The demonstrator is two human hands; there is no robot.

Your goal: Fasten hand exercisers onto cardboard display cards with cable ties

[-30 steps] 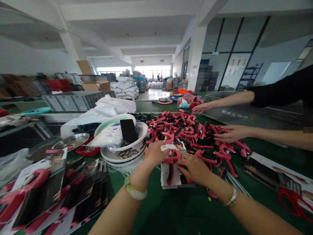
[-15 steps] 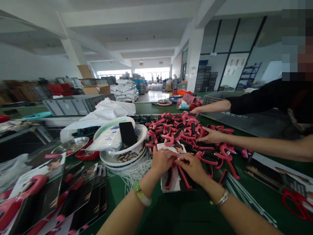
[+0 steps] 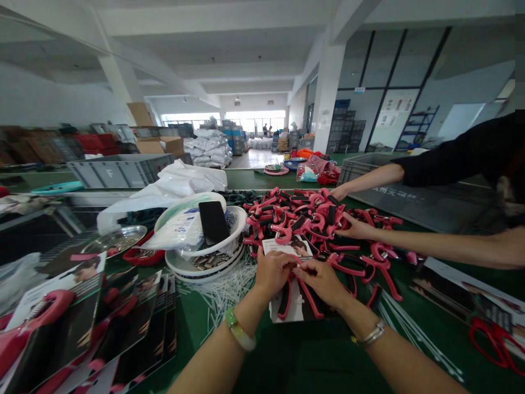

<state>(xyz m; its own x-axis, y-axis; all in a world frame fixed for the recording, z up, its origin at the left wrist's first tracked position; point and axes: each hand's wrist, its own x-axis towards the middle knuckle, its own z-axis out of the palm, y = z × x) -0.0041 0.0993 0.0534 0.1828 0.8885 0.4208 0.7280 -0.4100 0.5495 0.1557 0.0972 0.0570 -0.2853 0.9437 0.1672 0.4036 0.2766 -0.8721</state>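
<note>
My left hand (image 3: 273,273) and my right hand (image 3: 322,280) meet over a pair of pink-and-black pliers (image 3: 307,298), which lies on a printed backing card (image 3: 268,245). The left fingers are closed at the head of the pliers. Thumb and fingertips of the right are pinched together beside them; the small thing between these tips is too tiny to make out. The pliers' head is hidden by my fingers, while both handles point toward me. Just beyond is a heap of similar pliers (image 3: 295,210).
White cable ties (image 3: 229,293) lie left, more (image 3: 418,334) right. Bowls (image 3: 170,262) hold metal parts, with a phone (image 3: 213,221) on top. Carded pliers (image 3: 53,328) are stacked at left, red scissors (image 3: 492,339) at right. A co-worker's hands (image 3: 355,227) reach into the heap.
My hands stay at the pliers' head with barely any shift. The co-worker's hands have moved slightly right at the heap, and the view has shifted a little.
</note>
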